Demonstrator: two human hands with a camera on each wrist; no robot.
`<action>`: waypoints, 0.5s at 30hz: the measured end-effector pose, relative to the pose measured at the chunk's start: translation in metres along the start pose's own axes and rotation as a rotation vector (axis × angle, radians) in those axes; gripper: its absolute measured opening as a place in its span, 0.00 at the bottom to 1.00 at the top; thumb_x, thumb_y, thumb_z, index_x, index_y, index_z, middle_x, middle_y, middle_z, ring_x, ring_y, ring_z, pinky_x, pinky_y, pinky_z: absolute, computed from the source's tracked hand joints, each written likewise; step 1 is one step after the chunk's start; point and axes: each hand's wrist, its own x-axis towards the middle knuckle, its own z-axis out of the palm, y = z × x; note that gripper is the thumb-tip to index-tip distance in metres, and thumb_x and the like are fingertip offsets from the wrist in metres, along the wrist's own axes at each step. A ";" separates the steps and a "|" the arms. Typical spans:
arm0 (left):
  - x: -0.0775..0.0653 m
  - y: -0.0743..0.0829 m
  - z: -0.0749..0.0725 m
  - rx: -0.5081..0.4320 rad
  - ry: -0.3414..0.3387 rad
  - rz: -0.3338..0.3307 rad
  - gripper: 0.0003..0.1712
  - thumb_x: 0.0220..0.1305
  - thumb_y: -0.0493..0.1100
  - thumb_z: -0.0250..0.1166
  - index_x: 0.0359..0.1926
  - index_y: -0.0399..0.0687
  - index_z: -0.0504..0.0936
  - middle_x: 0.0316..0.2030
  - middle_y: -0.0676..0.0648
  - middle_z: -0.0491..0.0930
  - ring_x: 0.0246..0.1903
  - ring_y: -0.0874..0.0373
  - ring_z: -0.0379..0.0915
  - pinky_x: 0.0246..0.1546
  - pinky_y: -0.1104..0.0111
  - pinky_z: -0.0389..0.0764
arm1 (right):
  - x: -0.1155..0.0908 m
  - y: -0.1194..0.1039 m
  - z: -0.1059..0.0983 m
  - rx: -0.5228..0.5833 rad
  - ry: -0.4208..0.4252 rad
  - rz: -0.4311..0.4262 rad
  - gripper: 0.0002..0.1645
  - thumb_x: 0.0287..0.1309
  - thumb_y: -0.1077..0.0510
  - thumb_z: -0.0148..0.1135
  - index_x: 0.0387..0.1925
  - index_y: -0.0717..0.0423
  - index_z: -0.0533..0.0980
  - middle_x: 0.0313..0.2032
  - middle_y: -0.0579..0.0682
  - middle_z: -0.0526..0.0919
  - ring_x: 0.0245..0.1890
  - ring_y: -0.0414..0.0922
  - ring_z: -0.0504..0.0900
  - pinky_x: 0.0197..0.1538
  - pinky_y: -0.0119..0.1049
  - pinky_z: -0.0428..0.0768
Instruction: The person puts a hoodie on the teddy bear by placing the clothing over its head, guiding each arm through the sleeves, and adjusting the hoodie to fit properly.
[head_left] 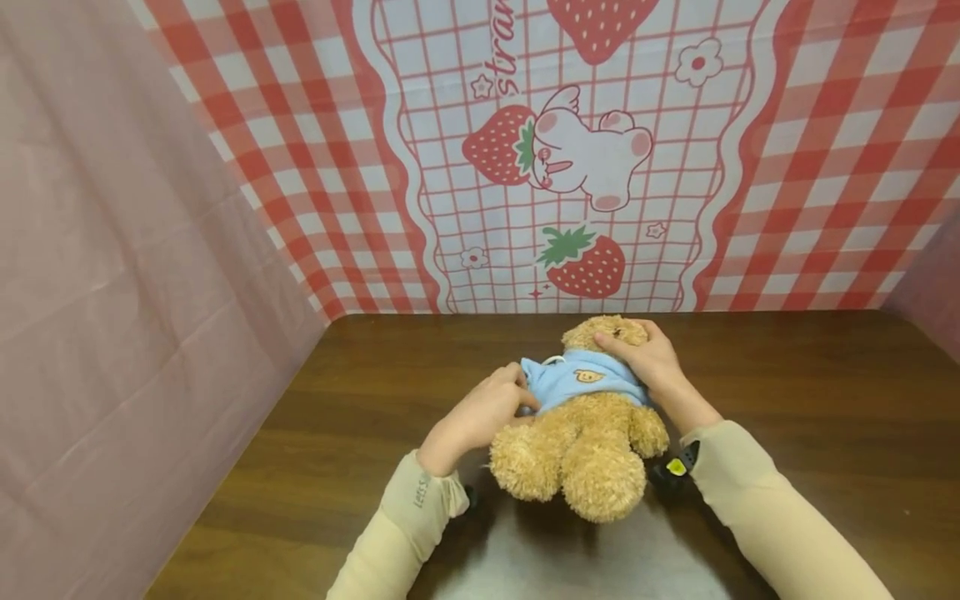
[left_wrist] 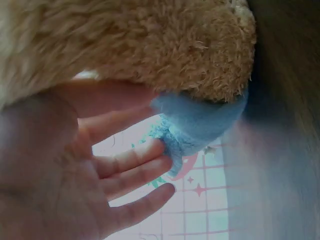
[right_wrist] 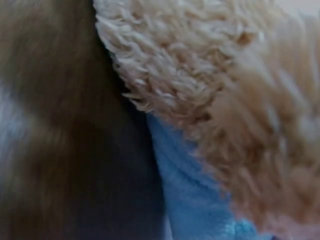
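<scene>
A fluffy tan teddy bear (head_left: 604, 467) in a blue top (head_left: 562, 380) lies on its back on the table, its feet toward me. My left hand (head_left: 487, 410) is at the left side of the bear. In the left wrist view its thumb and forefinger pinch the blue cloth (left_wrist: 200, 122), while the other fingers stretch out loosely. My right hand (head_left: 654, 357) grips the bear's head, with the thumb across its face. Fur (right_wrist: 175, 60) fills much of the right wrist view and hides that hand's fingers.
The dark wooden table (head_left: 360, 417) ends at a red and white checked cloth (head_left: 300, 125) with strawberry prints. Pale pink fabric (head_left: 150, 333) hangs along the left side. A bright reflection lies on the tabletop before the bear.
</scene>
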 end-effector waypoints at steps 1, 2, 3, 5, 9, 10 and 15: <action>0.000 -0.001 0.000 -0.044 -0.005 -0.021 0.12 0.60 0.47 0.60 0.42 0.50 0.83 0.37 0.50 0.67 0.35 0.61 0.61 0.36 0.73 0.67 | -0.001 0.001 -0.001 -0.009 -0.010 -0.004 0.56 0.43 0.32 0.62 0.66 0.57 0.54 0.62 0.62 0.61 0.57 0.57 0.64 0.57 0.50 0.65; 0.000 -0.002 -0.001 -0.107 -0.002 -0.054 0.13 0.61 0.47 0.59 0.45 0.49 0.81 0.39 0.49 0.66 0.36 0.60 0.63 0.36 0.72 0.68 | -0.001 0.001 -0.002 -0.019 -0.020 -0.012 0.56 0.43 0.31 0.62 0.66 0.56 0.54 0.62 0.62 0.60 0.58 0.58 0.63 0.57 0.52 0.63; 0.001 -0.003 -0.001 -0.172 0.006 -0.089 0.14 0.63 0.47 0.58 0.47 0.49 0.78 0.41 0.48 0.65 0.37 0.59 0.64 0.36 0.71 0.68 | -0.002 0.002 -0.004 -0.034 -0.028 -0.019 0.56 0.43 0.31 0.61 0.67 0.55 0.52 0.64 0.62 0.58 0.60 0.59 0.61 0.58 0.53 0.62; 0.002 -0.007 0.001 -0.293 0.033 -0.154 0.17 0.64 0.48 0.56 0.52 0.50 0.71 0.45 0.47 0.62 0.37 0.57 0.65 0.35 0.69 0.69 | -0.005 0.002 -0.005 -0.066 -0.039 -0.032 0.58 0.45 0.31 0.60 0.69 0.55 0.48 0.66 0.63 0.53 0.63 0.60 0.56 0.61 0.56 0.59; 0.005 -0.013 0.007 -0.433 0.080 -0.186 0.24 0.63 0.46 0.57 0.59 0.49 0.64 0.47 0.44 0.64 0.39 0.52 0.67 0.36 0.67 0.69 | -0.008 0.003 -0.005 -0.093 -0.032 -0.075 0.56 0.46 0.31 0.59 0.68 0.54 0.49 0.66 0.62 0.54 0.64 0.61 0.55 0.60 0.57 0.58; 0.006 -0.014 0.009 -0.439 0.085 -0.187 0.26 0.62 0.46 0.58 0.60 0.49 0.64 0.48 0.44 0.65 0.39 0.52 0.67 0.37 0.67 0.69 | -0.009 0.003 -0.004 -0.097 -0.030 -0.086 0.56 0.46 0.32 0.60 0.68 0.54 0.50 0.66 0.62 0.55 0.64 0.61 0.56 0.60 0.57 0.59; 0.009 -0.017 0.018 -0.407 0.164 -0.281 0.26 0.56 0.48 0.64 0.54 0.51 0.68 0.48 0.45 0.75 0.43 0.54 0.72 0.42 0.65 0.72 | -0.009 -0.001 -0.004 -0.152 -0.050 -0.142 0.53 0.47 0.32 0.59 0.67 0.53 0.52 0.65 0.61 0.57 0.62 0.60 0.58 0.58 0.57 0.60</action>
